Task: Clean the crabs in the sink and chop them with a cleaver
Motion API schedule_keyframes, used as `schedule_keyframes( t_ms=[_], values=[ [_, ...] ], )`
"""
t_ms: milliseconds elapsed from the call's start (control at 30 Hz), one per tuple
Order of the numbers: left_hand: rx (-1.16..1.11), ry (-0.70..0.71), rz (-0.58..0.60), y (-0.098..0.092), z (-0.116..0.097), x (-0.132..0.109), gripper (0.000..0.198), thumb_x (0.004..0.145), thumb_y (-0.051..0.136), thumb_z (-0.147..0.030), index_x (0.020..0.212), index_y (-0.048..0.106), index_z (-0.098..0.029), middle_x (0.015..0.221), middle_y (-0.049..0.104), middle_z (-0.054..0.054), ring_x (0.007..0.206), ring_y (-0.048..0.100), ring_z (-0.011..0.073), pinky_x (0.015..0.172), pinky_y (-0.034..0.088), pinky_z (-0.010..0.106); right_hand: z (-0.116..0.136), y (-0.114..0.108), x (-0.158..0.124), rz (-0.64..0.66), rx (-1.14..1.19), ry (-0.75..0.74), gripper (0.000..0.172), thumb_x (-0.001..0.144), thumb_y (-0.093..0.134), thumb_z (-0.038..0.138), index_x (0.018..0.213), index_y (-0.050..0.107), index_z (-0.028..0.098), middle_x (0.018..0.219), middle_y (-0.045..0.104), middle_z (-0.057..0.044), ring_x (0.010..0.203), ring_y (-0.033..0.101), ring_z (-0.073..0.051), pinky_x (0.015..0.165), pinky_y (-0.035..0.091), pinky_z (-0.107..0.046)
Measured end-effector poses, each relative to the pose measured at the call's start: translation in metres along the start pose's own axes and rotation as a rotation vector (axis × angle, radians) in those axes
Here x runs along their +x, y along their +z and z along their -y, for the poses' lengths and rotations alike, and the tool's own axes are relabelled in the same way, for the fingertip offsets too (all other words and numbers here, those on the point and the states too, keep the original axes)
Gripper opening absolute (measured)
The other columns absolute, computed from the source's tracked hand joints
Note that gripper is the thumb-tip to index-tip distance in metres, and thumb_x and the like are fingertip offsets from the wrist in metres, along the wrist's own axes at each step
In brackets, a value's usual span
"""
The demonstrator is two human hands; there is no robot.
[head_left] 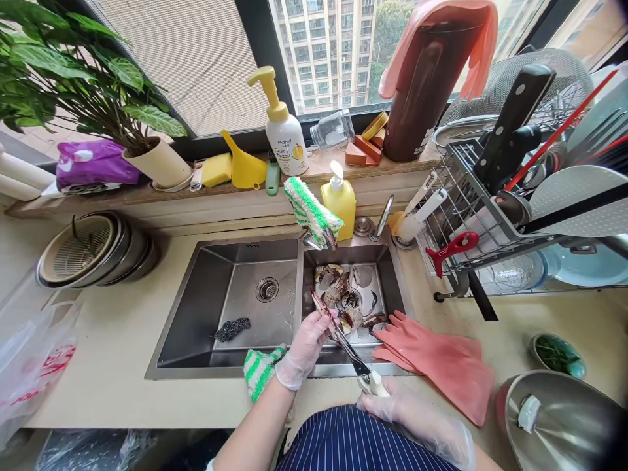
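Note:
My left hand, in a clear plastic glove, pinches a long, thin, dark reddish strip over the front of the small sink basin. White-handled scissors are in my right hand, also gloved, near my striped apron. Their blades point up and left, along the strip; whether they are spread or closed on it I cannot tell. Below, wet brown and whitish food scraps lie around the drain of the small basin. Pink rubber gloves rest on the counter right of my hands.
The larger basin holds a dark scouring pad. Green-striped cloths lie on the front edge and over the faucet. Right stand a dish rack, a bowl of greens and a metal bowl. Bottles line the sill.

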State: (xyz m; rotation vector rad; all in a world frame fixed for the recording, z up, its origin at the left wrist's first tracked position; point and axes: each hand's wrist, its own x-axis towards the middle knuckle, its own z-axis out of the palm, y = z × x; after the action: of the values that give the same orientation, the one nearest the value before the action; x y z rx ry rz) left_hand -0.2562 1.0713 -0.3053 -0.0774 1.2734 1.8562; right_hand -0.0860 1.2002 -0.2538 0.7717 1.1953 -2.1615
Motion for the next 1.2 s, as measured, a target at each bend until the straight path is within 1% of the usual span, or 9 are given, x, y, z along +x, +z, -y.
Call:
schedule_keyframes(
  t_ms=[267,367,500,600,767,933,1033,1100,1200],
  values=[
    [0.016,-0.002,-0.004,-0.003,0.007,0.000,0.035,0.069,0.083,-0.042,0.088,0.074,-0.014,0.080,0.068,0.003,0.074,0.059,0.0134,0.074,0.046,0.027,-0.018,-0.005,0.014,0.017,-0.133,-0.056,0.026,0.078,0.061,0.038,0.074,0.043,0.020,0.066,0.039,0.005,0.060,0.028,-0.010,0.057,0.020,-0.026],
    [0.033,0.018,0.025,-0.004,0.009,0.001,0.037,0.069,0.082,-0.044,0.087,0.074,-0.013,0.079,0.067,0.004,0.072,0.058,0.0136,0.073,0.045,0.027,-0.021,-0.004,0.015,0.007,-0.174,-0.061,0.032,0.079,0.062,0.044,0.073,0.041,0.021,0.066,0.037,0.005,0.060,0.027,-0.010,0.057,0.020,-0.027],
    [0.075,0.039,0.056,-0.004,0.007,0.002,0.037,0.070,0.081,-0.045,0.086,0.073,-0.012,0.076,0.066,0.003,0.069,0.056,0.0126,0.071,0.043,0.026,-0.022,0.002,0.016,-0.005,-0.172,-0.104,0.045,0.073,0.065,0.055,0.068,0.035,0.022,0.063,0.029,0.006,0.059,0.022,-0.009,0.056,0.018,-0.027],
    [0.122,0.039,0.058,-0.004,0.003,0.001,0.038,0.071,0.081,-0.045,0.087,0.073,-0.012,0.078,0.066,0.003,0.071,0.057,0.0131,0.074,0.043,0.027,-0.024,0.002,0.018,0.011,-0.160,-0.131,0.047,0.072,0.064,0.059,0.068,0.035,0.022,0.062,0.030,0.006,0.059,0.022,-0.009,0.056,0.017,-0.027],
    [0.192,0.061,0.107,0.001,-0.002,-0.003,0.039,0.072,0.079,-0.047,0.088,0.072,-0.012,0.079,0.068,0.005,0.072,0.058,0.0145,0.075,0.044,0.028,-0.021,-0.002,0.018,0.036,-0.217,-0.176,0.042,0.076,0.063,0.055,0.072,0.040,0.021,0.066,0.035,0.005,0.061,0.027,-0.010,0.058,0.021,-0.027],
    [0.222,0.072,0.094,0.005,-0.009,-0.004,0.039,0.070,0.081,-0.046,0.085,0.072,-0.012,0.079,0.068,0.005,0.072,0.059,0.0147,0.075,0.046,0.028,-0.019,-0.002,0.020,0.015,-0.217,-0.199,0.044,0.076,0.063,0.059,0.073,0.041,0.021,0.067,0.036,0.005,0.062,0.027,-0.011,0.059,0.022,-0.027],
    [0.247,0.047,0.101,0.005,-0.013,-0.005,0.038,0.069,0.082,-0.044,0.086,0.073,-0.011,0.076,0.068,0.004,0.070,0.059,0.0143,0.074,0.046,0.027,-0.018,-0.001,0.019,0.001,-0.219,-0.196,0.046,0.074,0.063,0.060,0.071,0.040,0.021,0.066,0.035,0.005,0.062,0.026,-0.011,0.059,0.021,-0.027],
    [0.248,0.037,0.084,0.005,-0.016,-0.005,0.038,0.070,0.082,-0.043,0.089,0.074,-0.012,0.081,0.070,0.005,0.074,0.060,0.0152,0.076,0.046,0.027,-0.017,0.000,0.018,-0.003,-0.224,-0.187,0.045,0.074,0.064,0.057,0.069,0.038,0.021,0.065,0.034,0.005,0.061,0.025,-0.010,0.058,0.020,-0.027],
    [0.220,0.071,0.019,0.003,-0.018,-0.006,0.036,0.073,0.080,-0.044,0.091,0.074,-0.013,0.086,0.070,0.006,0.079,0.061,0.0161,0.077,0.046,0.027,-0.017,-0.001,0.018,0.004,-0.246,-0.174,0.040,0.076,0.064,0.048,0.067,0.036,0.021,0.063,0.032,0.006,0.060,0.024,-0.010,0.056,0.019,-0.027]
  ],
)
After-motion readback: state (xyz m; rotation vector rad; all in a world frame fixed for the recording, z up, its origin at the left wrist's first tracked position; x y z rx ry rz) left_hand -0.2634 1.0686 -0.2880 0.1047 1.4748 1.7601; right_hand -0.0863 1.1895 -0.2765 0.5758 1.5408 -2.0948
